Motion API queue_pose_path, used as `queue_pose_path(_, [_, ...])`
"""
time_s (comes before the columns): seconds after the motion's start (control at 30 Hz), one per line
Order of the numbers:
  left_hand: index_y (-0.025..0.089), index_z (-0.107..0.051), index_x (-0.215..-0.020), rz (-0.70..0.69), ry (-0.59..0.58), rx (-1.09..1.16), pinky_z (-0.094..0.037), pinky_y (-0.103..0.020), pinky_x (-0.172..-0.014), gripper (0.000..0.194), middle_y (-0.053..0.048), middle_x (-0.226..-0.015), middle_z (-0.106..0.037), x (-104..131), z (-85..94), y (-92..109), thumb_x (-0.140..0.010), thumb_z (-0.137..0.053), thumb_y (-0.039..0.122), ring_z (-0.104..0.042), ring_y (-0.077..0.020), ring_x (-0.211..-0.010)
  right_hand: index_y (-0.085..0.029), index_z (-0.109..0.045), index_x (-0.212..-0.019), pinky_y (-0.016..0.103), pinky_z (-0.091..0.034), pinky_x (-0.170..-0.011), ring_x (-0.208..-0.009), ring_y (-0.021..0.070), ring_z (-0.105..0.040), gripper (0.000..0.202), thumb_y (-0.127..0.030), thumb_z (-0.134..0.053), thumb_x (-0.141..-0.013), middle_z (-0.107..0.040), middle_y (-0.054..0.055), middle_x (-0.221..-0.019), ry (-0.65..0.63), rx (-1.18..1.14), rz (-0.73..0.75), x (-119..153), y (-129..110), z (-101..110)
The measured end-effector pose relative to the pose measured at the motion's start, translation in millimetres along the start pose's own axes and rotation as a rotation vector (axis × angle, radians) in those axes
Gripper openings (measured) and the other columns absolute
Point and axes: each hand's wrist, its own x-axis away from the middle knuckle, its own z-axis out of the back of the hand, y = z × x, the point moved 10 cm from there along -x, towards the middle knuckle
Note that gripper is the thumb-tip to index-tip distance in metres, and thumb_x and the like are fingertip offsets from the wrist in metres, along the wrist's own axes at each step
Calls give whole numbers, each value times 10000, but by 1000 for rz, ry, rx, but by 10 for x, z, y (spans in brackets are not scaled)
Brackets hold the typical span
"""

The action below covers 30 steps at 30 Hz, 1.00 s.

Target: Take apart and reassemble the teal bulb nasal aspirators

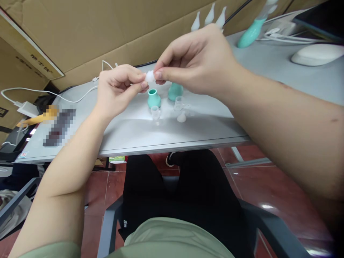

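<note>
Pinching a small white piece [149, 76] above the worktop [129, 139], in from its near edge, left hand [118, 87] and right hand [196, 61] have fingers closed on it — a loose grip, I'd say, could drop it by the open-necked teal bulb [154, 100].

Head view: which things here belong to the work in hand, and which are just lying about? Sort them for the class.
Likely part of the work:
small white piece, pinched by left hand and right hand
two teal bulbs
two clear cups
whitish cone
three white tapered pieces

Likely just lying about:
white mouse
white charger
white cable
</note>
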Motion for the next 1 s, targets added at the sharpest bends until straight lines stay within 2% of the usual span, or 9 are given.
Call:
queue_pose_path(0.07, [270, -863, -821, -10, -9, 2, -661, -302, -594, 206, -20, -856, -814, 11, -4, 5, -825, -1036, 382, -770, -162, -669, -197, -832, -843, 202, -586, -657, -712, 117, -728, 124, -116, -879, -923, -787, 8, -791, -33, -75, -66, -1, 64, -24])
queue_pose_path(0.13, [267, -859, -807, -8, -31, -5, -661, -303, -593, 206, -22, -843, -812, 18, -21, -1, -824, -1036, 369, -764, -159, -662, -184, -836, -841, 213, -589, -624, -692, 134, -728, 128, -182, -951, -896, -790, 22, -777, -73, -126, -128, -1, 120, -56])
queue_pose_path(0.27, [257, -855, -812, -2, -31, 16, -661, -304, -585, 229, -30, -852, -817, 5, -9, -31, -824, -1043, 388, -766, -160, -653, -162, -815, -812, 206, -601, -600, -666, 141, -738, 348, -400, -1066, -781, -786, 39, -753, -88, -245, -171, -11, 146, -92])
queue_pose_path(0.4, [240, -798, -761, 116, -2, -52, -665, -300, -591, 287, -10, -804, -794, -17, 37, -183, -817, -1054, 358, -764, -159, -636, -132, -773, -814, 222, -635, -606, -638, 155, -746, 492, -438, -1126, -656, -766, 50, -715, -48, -410, -212, -18, 181, -104])
queue_pose_path(0.5, [233, -750, -752, 187, -1, -114, -684, -308, -624, 320, -4, -792, -777, -16, 49, -252, -853, -1030, 350, -779, -167, -668, -141, -826, -874, 236, -673, -665, -687, 166, -769, 399, -366, -1105, -699, -794, 59, -777, -87, -449, -245, -12, 206, -143])
queue_pose_path(0.63, [235, -743, -768, 208, -8, -111, -700, -326, -652, 316, -11, -812, -783, -13, 44, -257, -855, -1027, 343, -789, -181, -691, -167, -846, -896, 245, -693, -737, -744, 161, -781, 218, -243, -1023, -795, -814, 45, -835, -129, -466, -258, -10, 214, -155])
queue_pose_path(0.8, [245, -787, -793, 168, -19, -73, -683, -317, -624, 259, 4, -782, -764, -10, 27, -234, -860, -1026, 320, -774, -166, -659, -125, -829, -914, 232, -648, -660, -685, 167, -762, 204, -199, -1005, -842, -793, 73, -786, -132, -432, -262, -7, 235, -152])
queue_pose_path(0.87, [244, -795, -787, 145, -21, -51, -676, -316, -606, 248, 2, -775, -764, -11, 22, -220, -857, -1026, 303, -768, -165, -645, -103, -823, -915, 225, -637, -640, -673, 168, -759, 251, -226, -1026, -833, -790, 85, -780, -123, -437, -256, -7, 229, -149])
queue_pose_path(1.0, [245, -790, -783, 181, -15, -97, -696, -334, -636, 237, 3, -775, -761, -6, 33, -240, -869, -1011, 263, -777, -174, -656, -83, -807, -908, 223, -634, -638, -664, 165, -760, 276, -212, -1037, -822, -783, 86, -768, -134, -447, -254, -6, 219, -165])
